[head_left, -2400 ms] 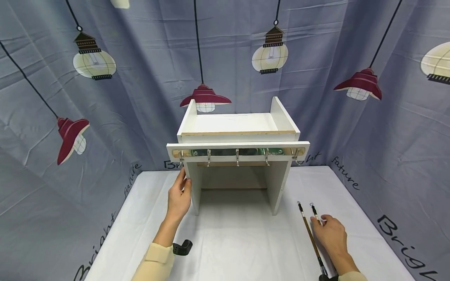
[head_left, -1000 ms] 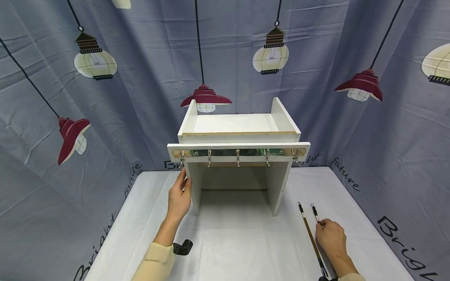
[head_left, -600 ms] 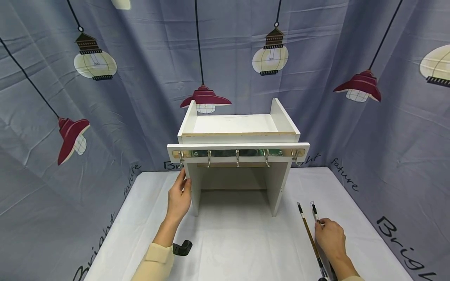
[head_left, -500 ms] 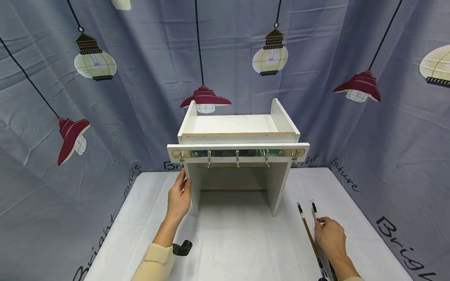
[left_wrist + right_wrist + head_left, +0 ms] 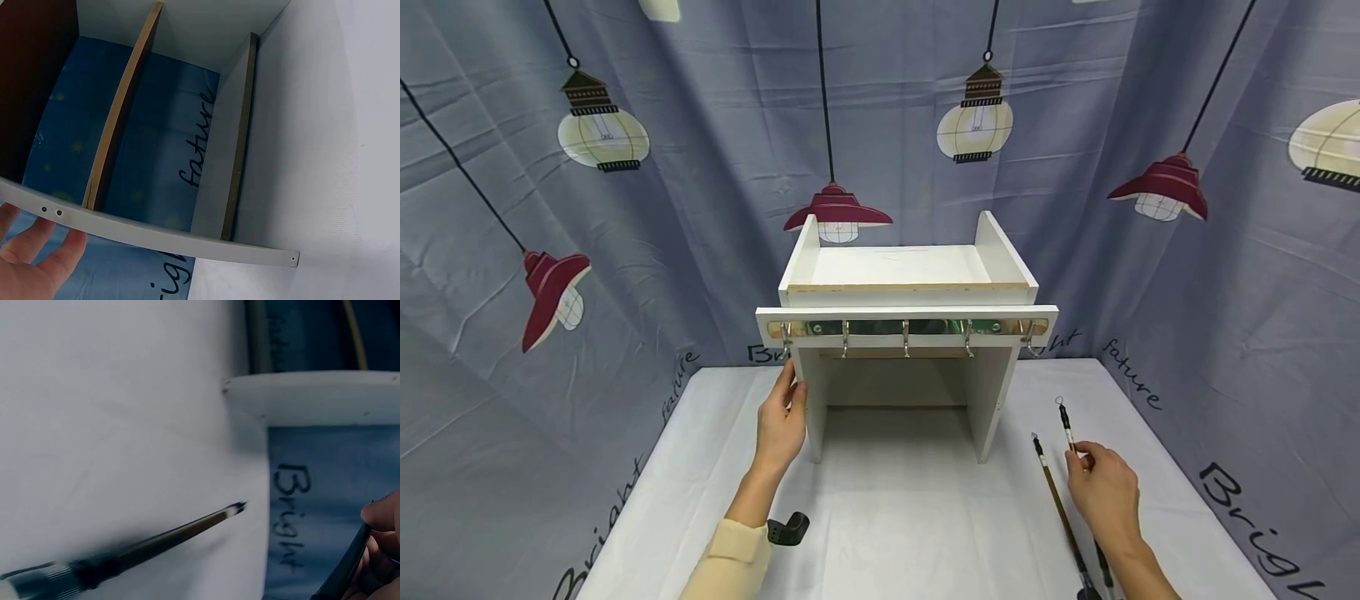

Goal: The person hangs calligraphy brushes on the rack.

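A white wooden shelf rack (image 5: 907, 314) with a row of metal hooks stands on the table. My left hand (image 5: 781, 427) rests against its left side panel, and in the left wrist view the fingers (image 5: 65, 256) touch the panel near its front edge. My right hand (image 5: 1105, 492) pinches a calligraphy brush (image 5: 1066, 425) near its looped end, which points away from me. Most of that brush's handle is hidden by the hand. A second calligraphy brush (image 5: 1058, 500), brown-handled, lies on the table just left of my right hand.
The white-covered table (image 5: 895, 525) reaches back to a grey-blue curtain (image 5: 715, 167) printed with lamps. The rack's upper tray (image 5: 902, 265) is bounded by raised sides. A black wrist device (image 5: 788, 529) sits at my left cuff.
My right hand has moved forward, lifting the brush it pinches, so the looped end is farther from me. My left hand has stayed on the rack, and the other brush still lies there.
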A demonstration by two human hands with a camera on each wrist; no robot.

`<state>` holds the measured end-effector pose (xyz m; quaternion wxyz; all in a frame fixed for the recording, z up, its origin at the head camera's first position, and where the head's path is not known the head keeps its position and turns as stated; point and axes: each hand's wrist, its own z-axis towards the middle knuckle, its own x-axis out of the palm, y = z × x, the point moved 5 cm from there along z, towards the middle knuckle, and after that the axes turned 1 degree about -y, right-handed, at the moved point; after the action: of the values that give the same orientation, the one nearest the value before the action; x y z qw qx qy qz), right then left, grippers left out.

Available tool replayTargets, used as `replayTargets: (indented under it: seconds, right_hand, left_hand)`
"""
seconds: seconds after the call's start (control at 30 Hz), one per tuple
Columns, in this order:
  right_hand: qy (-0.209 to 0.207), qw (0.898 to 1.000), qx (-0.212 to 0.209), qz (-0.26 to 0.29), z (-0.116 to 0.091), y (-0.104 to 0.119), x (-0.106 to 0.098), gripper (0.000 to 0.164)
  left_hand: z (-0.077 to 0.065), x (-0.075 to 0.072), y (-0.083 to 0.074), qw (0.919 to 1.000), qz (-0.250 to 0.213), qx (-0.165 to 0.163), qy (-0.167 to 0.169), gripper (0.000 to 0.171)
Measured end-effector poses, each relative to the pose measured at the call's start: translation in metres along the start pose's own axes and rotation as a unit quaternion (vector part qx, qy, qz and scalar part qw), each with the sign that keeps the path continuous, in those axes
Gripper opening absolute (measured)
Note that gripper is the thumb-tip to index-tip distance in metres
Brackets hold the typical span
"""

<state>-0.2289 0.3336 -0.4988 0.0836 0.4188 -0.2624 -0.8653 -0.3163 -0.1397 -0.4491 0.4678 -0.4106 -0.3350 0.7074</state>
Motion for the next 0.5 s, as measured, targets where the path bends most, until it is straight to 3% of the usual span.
replayTargets:
  seconds: [0.23,0.5]
  right_hand:
    - [-0.019,0.999,-0.008,0.032,0.003,0.026,-0.016,0.019]
    - [-0.044,0.998,-0.008,0.047,0.001,0.059,-0.038,0.016]
  left_hand:
    - [0.001,-0.001,-0.001,0.9999,0.006,0.011,-0.003,0.054]
    - [0.000,0.000,0.001,1.0000,0.006,0.001,0.000,0.054]
